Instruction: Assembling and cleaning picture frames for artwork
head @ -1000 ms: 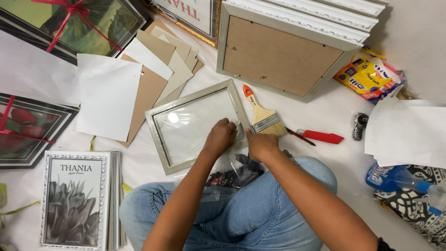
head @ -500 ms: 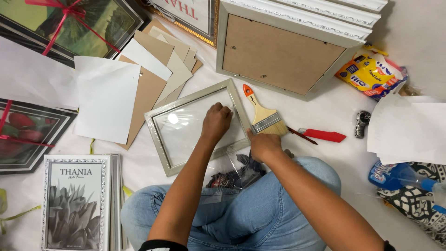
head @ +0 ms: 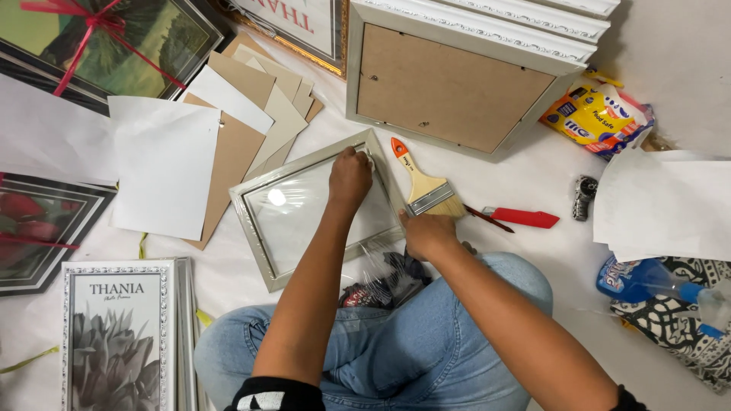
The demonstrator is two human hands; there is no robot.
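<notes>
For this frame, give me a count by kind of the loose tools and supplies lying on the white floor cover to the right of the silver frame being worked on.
Wooden-handled paintbrush with orange tip: 1
Red-handled utility knife: 1
Yellow and blue plastic packet: 1
Blue spray bottle: 1
Small black and silver object, kind unclear: 1
Total: 5
</notes>
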